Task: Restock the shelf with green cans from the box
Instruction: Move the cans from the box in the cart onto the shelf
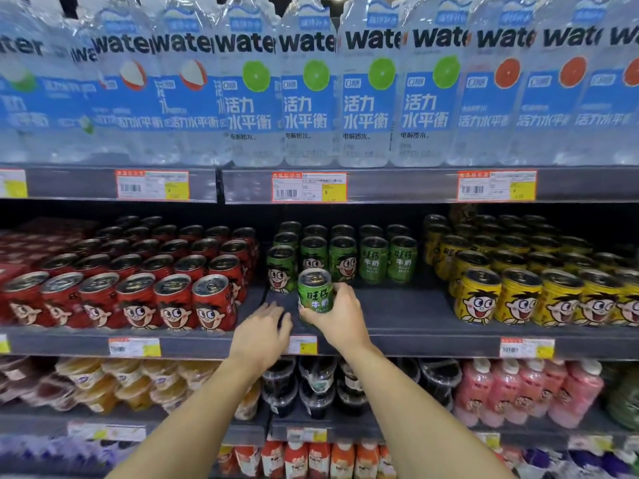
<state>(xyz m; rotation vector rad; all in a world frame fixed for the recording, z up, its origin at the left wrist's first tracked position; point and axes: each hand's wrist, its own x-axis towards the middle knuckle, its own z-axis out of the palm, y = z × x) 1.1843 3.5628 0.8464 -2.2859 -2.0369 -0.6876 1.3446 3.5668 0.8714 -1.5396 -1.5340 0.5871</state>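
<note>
Both forearms are reaching up from the bottom edge toward the middle shelf [408, 316]. Right hand [340, 318] is wrapping thumb and fingers round the lower body of a green can [314, 292], which is standing upright at the front of the shelf, just ahead of the other green cans [345, 257] ranked behind it. Left hand [264, 335] is holding nothing, its fingers lying loose over the shelf lip just left of that can. No box is showing. That can looks like a small, sealed metal drink can, so it is probably handling as stiff and moderately heavy for its size, smooth enough to slip, and liable to dent if dropped; a grip round the mid-body, as now, seems soundest, with the face turned outward. Its label is reading 旺仔牛奶, and the cans behind are showing "Milk" in small letters plus a cartoon face. Red cans [211, 302] to the left and yellow cans [518, 299] to the right are carrying the same face. Above, water bottles [307, 98] are reading "water", 活力水平衡 and 电解质水. Price tags [308, 187] are showing barcodes and a ¥ sign, but the figures are too blurred to read.
</note>
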